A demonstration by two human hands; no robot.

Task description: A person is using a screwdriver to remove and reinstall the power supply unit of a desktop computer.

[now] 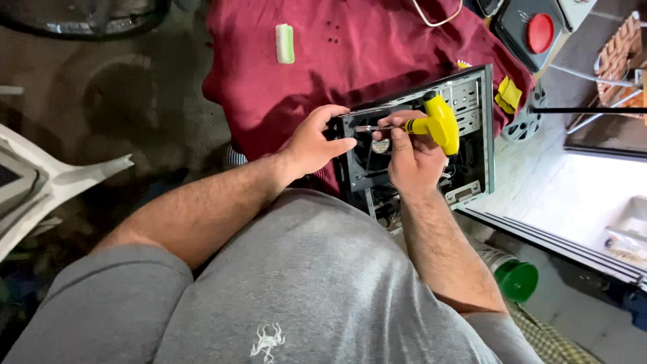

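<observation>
- Computer case (472,135), open, on the red cloth (377,47) at 12 o'clock from the person: likely heavy, stiff, sharp-edged; hold by frame.
- Left hand (313,145), fingers clenched on case edge at 9 o'clock.
- Right hand (412,158), fingers grasping yellow screwdriver (438,121): light, rigid, handle grips well.

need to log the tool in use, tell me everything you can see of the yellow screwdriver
The yellow screwdriver has a chunky, glossy plastic-looking handle with a black collar and a thin metal shaft. It lies roughly level, its shaft pointing left into the open computer case. The right hand grips it; the left hand is at the tip end.
</observation>
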